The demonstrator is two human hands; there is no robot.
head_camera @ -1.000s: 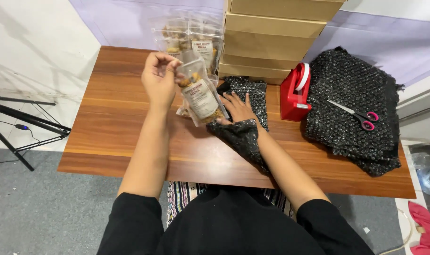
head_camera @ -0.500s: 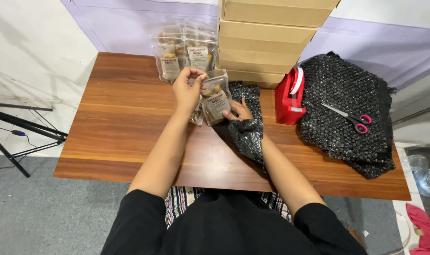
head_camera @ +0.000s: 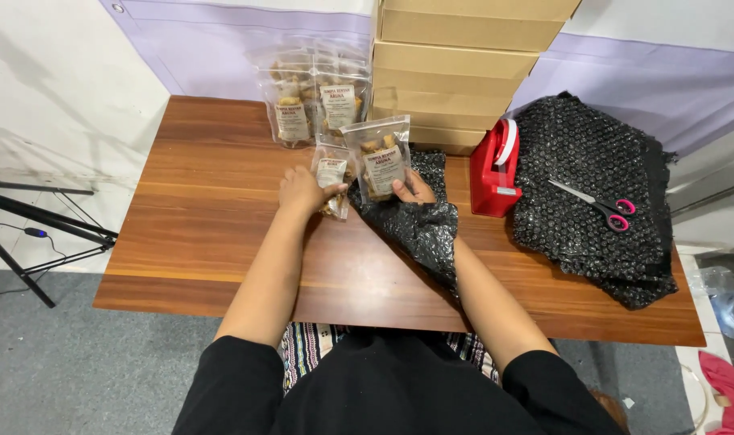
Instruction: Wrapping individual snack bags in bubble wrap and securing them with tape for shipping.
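From the head camera, your left hand (head_camera: 302, 192) was curled closed on a small clear plastic snack pouch with a white label (head_camera: 332, 179), pressing it low against the brown wooden table (head_camera: 182, 209). Your right hand (head_camera: 413, 190) gripped a second, larger clear snack pouch (head_camera: 378, 157) by its lower edge, fingers closed around it, and held it upright just above a sheet of black bubble wrap (head_camera: 411, 217) that lay under that hand.

Both pouches sat near the middle of the table, well back from its near edge. The left half of the table was open wood with room to move. To the right, a red tape dispenser (head_camera: 496, 169) stood just beside the wrap, and beyond it a pile of black bubble wrap (head_camera: 593, 209) carried pink-handled scissors (head_camera: 597, 205). Behind the pouches stood more clear snack pouches (head_camera: 311, 105) and a stack of flat cardboard boxes (head_camera: 456, 68) against the wall.

The larger pouch's long axis ran upright, label facing you, top away from you. The smaller one tilted slightly, its long axis also running away from you.
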